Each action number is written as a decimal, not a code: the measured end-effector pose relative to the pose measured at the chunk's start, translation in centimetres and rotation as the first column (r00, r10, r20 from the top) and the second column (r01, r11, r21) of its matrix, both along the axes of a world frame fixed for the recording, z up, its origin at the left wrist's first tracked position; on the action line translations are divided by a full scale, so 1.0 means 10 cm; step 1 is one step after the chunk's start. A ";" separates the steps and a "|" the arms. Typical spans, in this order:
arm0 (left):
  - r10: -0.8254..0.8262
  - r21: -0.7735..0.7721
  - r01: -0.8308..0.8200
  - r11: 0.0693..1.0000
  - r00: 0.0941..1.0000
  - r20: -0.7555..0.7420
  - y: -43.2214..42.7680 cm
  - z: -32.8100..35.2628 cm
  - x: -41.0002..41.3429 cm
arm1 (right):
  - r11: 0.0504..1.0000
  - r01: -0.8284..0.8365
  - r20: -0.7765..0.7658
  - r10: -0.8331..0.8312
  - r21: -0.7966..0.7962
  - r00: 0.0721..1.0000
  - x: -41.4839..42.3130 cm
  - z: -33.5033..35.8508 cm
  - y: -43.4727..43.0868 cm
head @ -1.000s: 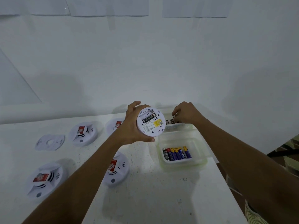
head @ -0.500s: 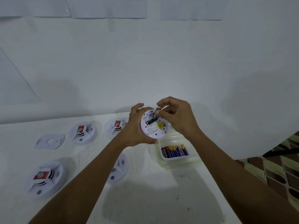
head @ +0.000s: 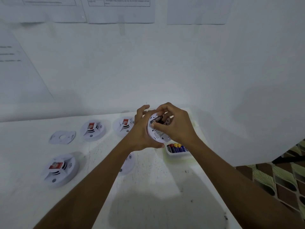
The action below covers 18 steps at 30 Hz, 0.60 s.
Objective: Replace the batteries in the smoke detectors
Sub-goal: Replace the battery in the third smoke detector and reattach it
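The detector (head: pixel 156 135) is held up above the table (head: pixel 148 195) with its back turned to the camera. It's gripped round the rim by the left hand (head: pixel 142 131), thumb under the near edge and fingers curled over the far one. A battery (head: pixel 157 119) is pinched between the thumb and fingers of the right hand (head: pixel 178 126) and laid across the open slot at the top of the detector's back. Whether it's fully seated can't be told, since the fingers are in the way.

Everything else is placed off that detector:

- **Below and right:** a tray (head: pixel 175 156) of spare batteries (head: pixel 177 148) is parked just there, partly covered by the right wrist. It's set close to the table's right edge, which runs off diagonally toward the bottom right. Past that edge, patterned floor (head: pixel 280 179) is seen.
- **Behind:** the table's back edge is met by the wall (head: pixel 148 71) right there, so little room is left that way.
- **Left:** a second detector (head: pixel 123 125) and a third detector (head: pixel 93 129) are lined up near the back edge, with a flat mounting plate (head: pixel 62 137) further left.
- **Lower left:** a fourth detector (head: pixel 60 169) is set face up, well apart.
- **Just below:** a fifth detector (head: pixel 128 164) is half hidden under the left forearm.

The widest bare stretch of table is found below the detector, toward the camera, between the two forearms.
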<state>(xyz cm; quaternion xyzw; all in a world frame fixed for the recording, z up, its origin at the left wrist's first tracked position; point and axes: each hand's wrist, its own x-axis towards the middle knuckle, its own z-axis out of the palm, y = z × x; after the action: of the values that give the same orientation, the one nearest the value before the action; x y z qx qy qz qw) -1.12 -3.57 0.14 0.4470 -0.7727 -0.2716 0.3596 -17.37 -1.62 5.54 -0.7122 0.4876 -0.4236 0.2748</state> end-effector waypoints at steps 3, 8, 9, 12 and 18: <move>0.015 -0.034 -0.016 0.999 0.999 -0.033 0.08 0.04 0.01 | 0.991 0.115 -0.071 -0.110 0.069 0.991 0.00 -0.01 0.00; 0.026 -0.071 -0.029 0.997 0.999 -0.044 0.18 0.05 0.04 | 0.923 0.043 0.161 -0.113 0.382 0.980 0.05 -0.01 0.05; 0.026 -0.077 -0.030 0.997 0.998 -0.050 0.20 0.06 0.06 | 0.918 0.034 0.184 -0.116 0.396 0.976 0.07 -0.01 0.06; 0.010 -0.086 -0.016 0.996 0.998 -0.062 0.29 0.09 0.18 | 0.912 -0.001 0.269 -0.121 0.411 0.956 0.16 -0.01 0.07; -0.004 -0.019 0.004 1.000 1.000 -0.018 0.37 0.11 0.71 | 0.905 -0.131 0.391 -0.041 0.404 0.920 0.48 -0.04 0.05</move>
<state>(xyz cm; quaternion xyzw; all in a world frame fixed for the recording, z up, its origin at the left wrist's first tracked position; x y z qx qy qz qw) 6.01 0.13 1.25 0.4394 -0.7729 -0.2689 0.3704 -12.62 -1.10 5.16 -0.5481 0.4860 -0.4345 0.5239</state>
